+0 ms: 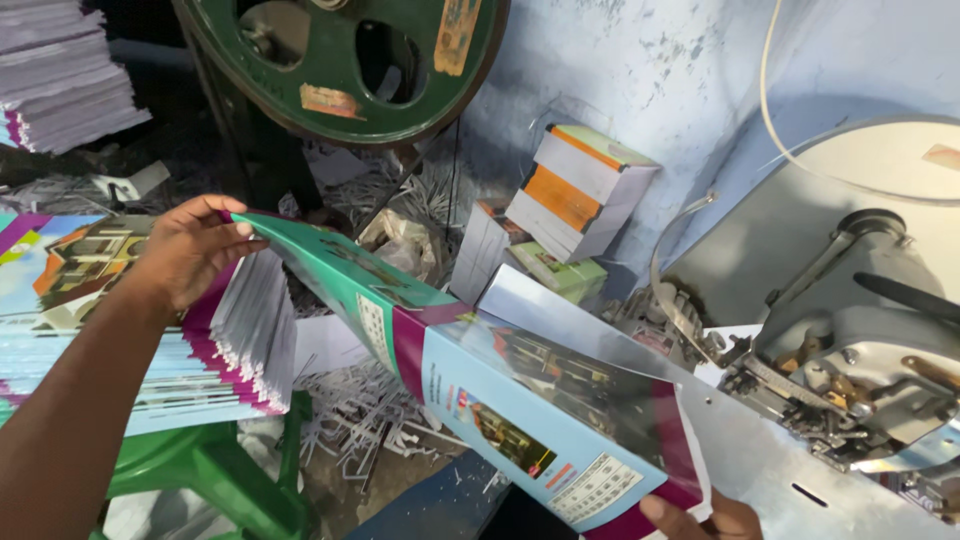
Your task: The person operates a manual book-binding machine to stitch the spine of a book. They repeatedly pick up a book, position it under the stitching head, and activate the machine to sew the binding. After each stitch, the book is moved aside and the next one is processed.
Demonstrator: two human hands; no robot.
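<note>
right hand [700, 520] at bottom edge, fingers pinching the glossy booklet cover [500, 390], teal, magenta, pale blue, draped over the metal saddle [760, 440] | left hand [190, 250] gripping its far corner, arm stretched over the cover stack [120, 340] on the green stool [210, 470] | bundled booklets [575, 190] leaning against the wall, green flywheel [350, 60] up back

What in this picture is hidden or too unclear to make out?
- Right hand: head view, mostly cut off by the bottom edge and covered by the booklet cover.
- Green wheel: its top is cut off by the upper edge.
- Left hand on the booklet stack: its palm is hidden.
</note>
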